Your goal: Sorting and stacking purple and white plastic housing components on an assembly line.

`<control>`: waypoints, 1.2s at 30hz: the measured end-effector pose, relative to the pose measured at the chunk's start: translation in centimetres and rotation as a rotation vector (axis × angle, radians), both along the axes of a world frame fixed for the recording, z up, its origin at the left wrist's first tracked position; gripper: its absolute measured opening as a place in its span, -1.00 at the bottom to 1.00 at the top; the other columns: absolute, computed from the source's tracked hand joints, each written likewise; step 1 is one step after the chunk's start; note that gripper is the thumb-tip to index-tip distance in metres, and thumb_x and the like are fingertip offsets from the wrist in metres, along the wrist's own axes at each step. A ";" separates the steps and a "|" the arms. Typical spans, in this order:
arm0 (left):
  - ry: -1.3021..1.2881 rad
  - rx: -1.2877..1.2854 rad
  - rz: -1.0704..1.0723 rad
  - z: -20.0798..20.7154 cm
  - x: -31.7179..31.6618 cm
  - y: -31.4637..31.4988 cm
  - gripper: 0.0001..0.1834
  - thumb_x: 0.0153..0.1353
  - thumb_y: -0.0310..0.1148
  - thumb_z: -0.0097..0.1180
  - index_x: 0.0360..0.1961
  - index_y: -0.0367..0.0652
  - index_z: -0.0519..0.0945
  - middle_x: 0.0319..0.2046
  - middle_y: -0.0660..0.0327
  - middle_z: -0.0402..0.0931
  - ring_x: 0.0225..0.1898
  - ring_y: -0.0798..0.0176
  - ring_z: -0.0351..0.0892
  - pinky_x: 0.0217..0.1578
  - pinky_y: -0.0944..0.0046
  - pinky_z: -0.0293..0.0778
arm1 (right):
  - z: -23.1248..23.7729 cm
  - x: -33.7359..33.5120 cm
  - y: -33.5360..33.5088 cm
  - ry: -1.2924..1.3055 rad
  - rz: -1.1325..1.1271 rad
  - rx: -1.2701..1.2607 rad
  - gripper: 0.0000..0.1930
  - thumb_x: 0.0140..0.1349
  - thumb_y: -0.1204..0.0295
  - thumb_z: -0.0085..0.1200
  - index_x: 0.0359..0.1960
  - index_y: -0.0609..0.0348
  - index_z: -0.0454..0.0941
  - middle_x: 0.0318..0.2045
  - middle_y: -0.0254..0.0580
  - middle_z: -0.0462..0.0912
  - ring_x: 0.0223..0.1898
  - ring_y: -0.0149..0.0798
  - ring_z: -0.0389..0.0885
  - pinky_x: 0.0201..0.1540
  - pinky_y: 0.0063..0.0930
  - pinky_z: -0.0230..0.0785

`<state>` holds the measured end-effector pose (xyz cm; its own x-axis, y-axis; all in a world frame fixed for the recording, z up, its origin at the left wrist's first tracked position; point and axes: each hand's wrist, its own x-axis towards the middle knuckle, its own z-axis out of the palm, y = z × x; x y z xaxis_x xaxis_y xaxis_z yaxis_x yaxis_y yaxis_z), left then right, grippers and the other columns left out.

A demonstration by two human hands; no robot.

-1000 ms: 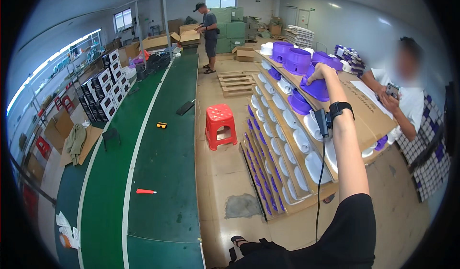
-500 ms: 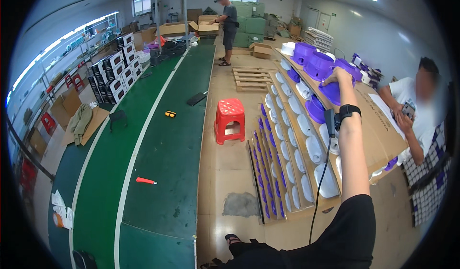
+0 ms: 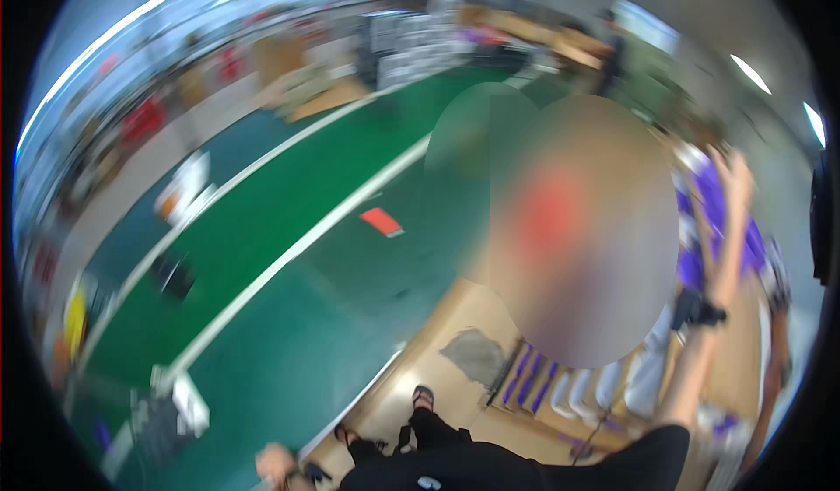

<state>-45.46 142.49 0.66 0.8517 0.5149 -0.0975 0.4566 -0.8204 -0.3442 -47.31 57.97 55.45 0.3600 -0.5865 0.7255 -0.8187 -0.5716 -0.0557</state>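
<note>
Since half a second ago your head has swung hard left and down, so the view is smeared and the green floor lane (image 3: 289, 255) now fills the middle, with the cardboard stack pushed to the right edge.

Landmark: that green lane. Left of it, blurred shelving and boxes, nothing legible. On it, a small red flat object (image 3: 381, 221) lies alone beside the white stripe. At its near end, your left hand (image 3: 278, 463) hangs low by your leg; whether its fingers are spread or closed cannot be told.

Right of the lane, a large blurred patch hides the middle ground. Beyond it your right hand (image 3: 731, 171) is raised to the purple trays (image 3: 705, 220) on top of the cardboard stack (image 3: 744, 360). It seems to touch them, but the grasp cannot be made out. A dark band sits on that wrist.

Containers: cardboard sheets with rows of white moulded pieces (image 3: 612, 386) seated in them; purple ones above.

Risk, as judged: you are looking away from the reaching hand, so a tray could be nudged off the stack unseen.
</note>
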 end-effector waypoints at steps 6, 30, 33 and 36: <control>-0.268 -0.205 0.898 0.0 1.6 -4.8 -0.26 0.02 -0.29 -0.02 0.20 -0.34 0.02 0.19 -0.33 -0.11 0.18 -0.25 0.04 -0.02 -0.17 0.27 | -6.0 9.0 18.7 0.079 0.925 0.073 -0.67 0.24 0.32 -0.07 -0.06 0.32 0.36 -0.19 0.06 0.52 -0.11 -0.17 0.48 -0.01 -0.42 0.26; -0.963 -1.232 0.658 11.0 -33.9 31.5 -0.63 0.16 -0.38 -0.15 -0.02 -0.30 0.42 -0.10 -0.02 0.48 -0.07 0.08 0.47 -0.07 0.22 0.38 | -20.0 -5.8 109.3 0.901 2.776 0.535 -0.67 0.20 0.21 -0.09 -0.23 0.26 0.49 -0.26 -0.01 0.55 -0.15 -0.03 0.48 -0.01 -0.27 0.21; -0.941 -1.270 0.680 12.4 -34.2 36.3 -0.62 0.17 -0.38 -0.16 0.00 -0.30 0.40 -0.11 0.00 0.48 -0.08 0.10 0.47 -0.07 0.23 0.38 | -22.2 -6.3 119.6 1.079 2.767 0.789 -0.65 0.23 0.19 -0.14 -0.21 0.27 0.47 -0.27 0.02 0.53 -0.14 -0.01 0.47 -0.02 -0.25 0.21; -0.918 -1.256 0.646 11.4 -35.2 42.0 -0.61 0.16 -0.35 -0.16 0.00 -0.28 0.39 -0.16 0.01 0.50 -0.11 0.07 0.49 -0.10 0.22 0.39 | -26.0 -6.8 130.3 1.034 2.719 0.906 -0.61 0.25 0.15 -0.17 -0.17 0.27 0.43 -0.25 0.09 0.49 -0.12 0.04 0.44 -0.02 -0.24 0.22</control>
